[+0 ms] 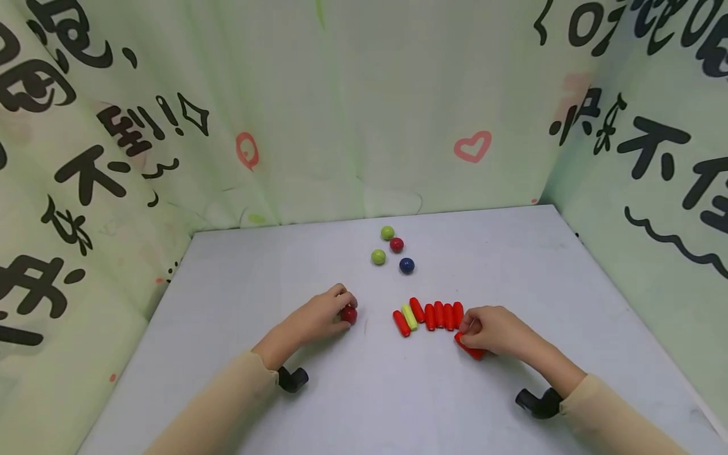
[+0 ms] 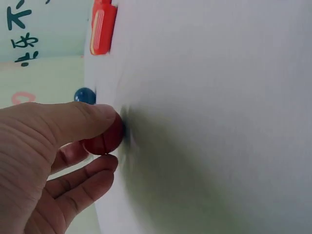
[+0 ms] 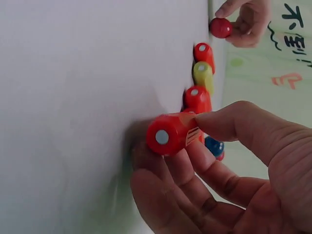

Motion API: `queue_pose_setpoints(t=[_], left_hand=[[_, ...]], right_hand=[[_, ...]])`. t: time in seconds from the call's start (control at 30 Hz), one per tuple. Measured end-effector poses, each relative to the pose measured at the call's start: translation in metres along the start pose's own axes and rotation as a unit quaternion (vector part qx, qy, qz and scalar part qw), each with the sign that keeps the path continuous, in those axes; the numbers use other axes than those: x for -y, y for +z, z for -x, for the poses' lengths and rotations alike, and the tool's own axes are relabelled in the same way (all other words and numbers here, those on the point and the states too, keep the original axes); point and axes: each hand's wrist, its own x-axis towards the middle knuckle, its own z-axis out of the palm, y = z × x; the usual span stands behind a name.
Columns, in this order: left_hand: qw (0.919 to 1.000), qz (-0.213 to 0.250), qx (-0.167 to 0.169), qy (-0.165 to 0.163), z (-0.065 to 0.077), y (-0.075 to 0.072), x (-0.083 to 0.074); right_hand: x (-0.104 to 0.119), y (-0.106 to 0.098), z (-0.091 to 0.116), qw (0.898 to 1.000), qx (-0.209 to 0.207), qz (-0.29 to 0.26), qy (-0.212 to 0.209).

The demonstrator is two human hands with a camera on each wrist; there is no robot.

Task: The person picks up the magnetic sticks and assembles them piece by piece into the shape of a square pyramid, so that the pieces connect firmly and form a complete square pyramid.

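Low over the tabletop [image 1: 256,265], hands half-curled: left [image 1: 323,316] around red ball [image 1: 349,315], right [image 1: 499,330] around red stick [image 3: 170,134].

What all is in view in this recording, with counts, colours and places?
table: 1, white, beneath everything
green balls: 2, light green, far part
loose red ball: 1, red, beside them
blue ball: 1, dark blue, same group
held ball: 1, dark red, left of the row
red sticks: 6, red, in the row
yellow stick: 1, yellow-green, second from left
held stick: 1, red, by the row's right end
cloth: count unclear, pale green, black writing, around
wrist devices: 2, black, at the wrists
sleeves: 2, beige, forearms
left hand: 1, bare, pinching held ball
right hand: 1, bare, gripping held stick
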Motion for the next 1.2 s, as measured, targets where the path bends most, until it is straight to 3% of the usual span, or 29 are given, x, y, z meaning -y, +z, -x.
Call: queue_pose_setpoints(t=[0.1, 0.33, 0.63, 0.97, 1.2], left_hand=[[0.9997, 0.023, 0.008, -0.005, 0.004, 0.002, -0.009], [0.9991, 0.021, 0.012, 0.034, 0.007, 0.003, -0.023], [0.9980, 0.054, 0.022, 0.023, 0.005, 0.014, -0.035], [0.9967, 0.070, 0.034, 0.025, 0.004, 0.024, -0.054], [0.9957, 0.084, 0.027, 0.028, 0.003, 0.028, -0.059]], right_hand=[[0.008, 0.007, -0.001, 1.000, 0.005, -0.020, -0.009], [0.021, 0.023, -0.006, 0.996, 0.022, -0.066, -0.054], [0.036, 0.041, -0.017, 0.986, 0.013, -0.115, -0.117], [0.046, 0.055, -0.025, 0.981, 0.019, -0.151, -0.124], [0.048, 0.060, -0.027, 0.982, 0.006, -0.149, -0.117]])
